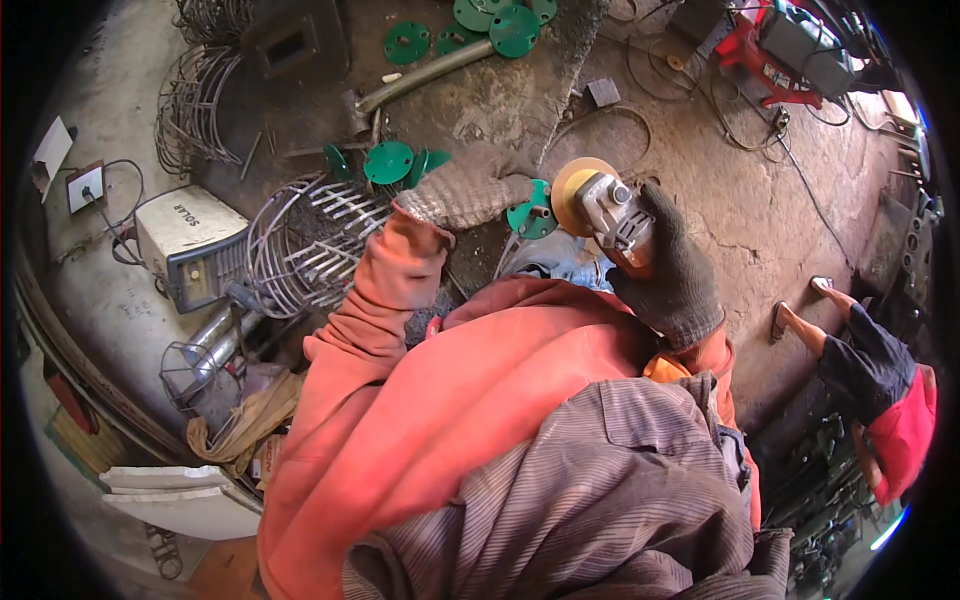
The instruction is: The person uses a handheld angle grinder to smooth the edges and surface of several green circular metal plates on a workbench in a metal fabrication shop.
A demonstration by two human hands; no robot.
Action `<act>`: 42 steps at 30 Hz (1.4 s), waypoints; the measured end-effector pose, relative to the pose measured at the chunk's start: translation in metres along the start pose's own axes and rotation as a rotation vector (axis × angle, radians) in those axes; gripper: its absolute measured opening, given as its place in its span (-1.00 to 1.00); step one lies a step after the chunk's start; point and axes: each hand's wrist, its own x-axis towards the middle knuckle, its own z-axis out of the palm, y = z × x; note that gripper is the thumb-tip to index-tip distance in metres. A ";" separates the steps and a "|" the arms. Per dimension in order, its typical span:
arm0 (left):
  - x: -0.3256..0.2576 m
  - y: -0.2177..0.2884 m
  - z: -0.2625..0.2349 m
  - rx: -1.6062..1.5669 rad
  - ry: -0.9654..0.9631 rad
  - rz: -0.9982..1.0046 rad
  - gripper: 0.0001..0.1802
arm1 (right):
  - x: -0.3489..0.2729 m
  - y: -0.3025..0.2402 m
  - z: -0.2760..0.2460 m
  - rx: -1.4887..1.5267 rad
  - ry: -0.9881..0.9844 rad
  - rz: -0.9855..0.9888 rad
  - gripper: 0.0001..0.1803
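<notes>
My left hand, in a worn knit glove, is closed on the edge of a round green metal plate with a short stud standing on it. My right hand, in a dark glove, grips an angle grinder by its body. The grinder's yellowish disc faces the green plate, very near its right edge; whether they touch I cannot tell. Just beyond my left wrist lie more green discs. Both hands are held out in front of my orange sleeves, above my jeans.
A metal pipe lies by several green flanges at the far side. Wire cages and a boxy floodlight stand left. A red machine and loose cables are far right. Another person is at the right.
</notes>
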 end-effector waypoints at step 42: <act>0.006 -0.005 0.008 -0.068 -0.035 -0.040 -0.61 | 0.008 -0.006 0.001 -0.131 -0.042 0.105 0.02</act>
